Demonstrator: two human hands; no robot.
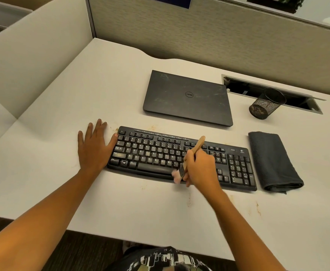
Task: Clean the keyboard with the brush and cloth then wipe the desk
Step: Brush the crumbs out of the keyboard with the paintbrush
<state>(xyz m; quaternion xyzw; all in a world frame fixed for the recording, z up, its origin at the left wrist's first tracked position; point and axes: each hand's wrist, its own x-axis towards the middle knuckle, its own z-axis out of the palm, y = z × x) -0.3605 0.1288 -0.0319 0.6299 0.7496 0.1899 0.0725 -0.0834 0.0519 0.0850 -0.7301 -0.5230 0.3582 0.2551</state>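
Head view: black keyboard [160, 153] lies across the white table [82, 90], near its front edge. Left hand [93, 145] lies flat on the table, fingers straight, thumb against the keyboard's left end. Right hand [201, 167] grips the wooden-handled brush [198, 145], bristles down at the keyboard's front edge, right of the space bar. Folded dark cloth [273, 163] lies just right of the keyboard. Closed laptop [187, 96] behind; mesh cup [265, 104] to its right. Brownish specks on the table.

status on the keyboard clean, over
Right hand grips brush, bristles at keyboard front edge. Left hand flat on desk, thumb against keyboard's left end. Cloth folded right of keyboard. Nothing blocking.
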